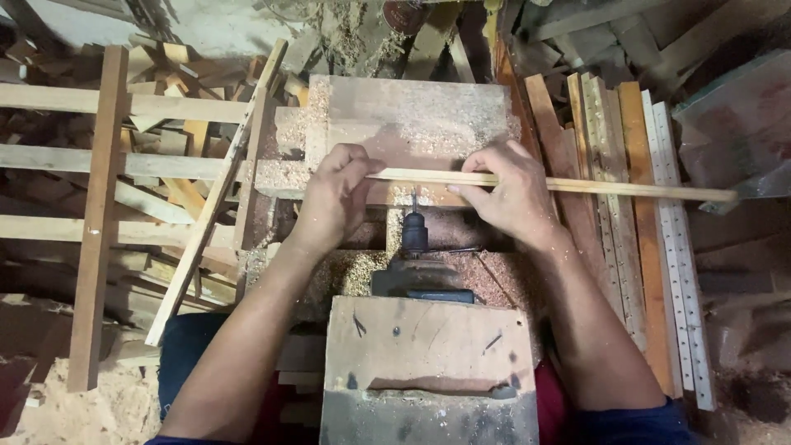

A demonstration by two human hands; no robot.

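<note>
A long thin pale wooden strip [626, 190] lies across the middle of the view, running off to the right. My left hand [336, 198] grips its left end. My right hand [509, 194] holds it a little further along, fingers pressed over it. Between my hands, a dark drill chuck with its bit [414, 227] points at the strip's near edge. The strip rests on a sawdust-covered wooden block [412, 115]. The drill sits behind a worn wooden housing [428, 346] close to me.
Several drilled wooden strips [659, 247] lie stacked at the right. A rough wooden frame of slats [99, 214] and scrap offcuts fill the left. Sawdust covers the floor at the lower left [91, 412]. A plastic-wrapped bundle [741, 124] sits at the far right.
</note>
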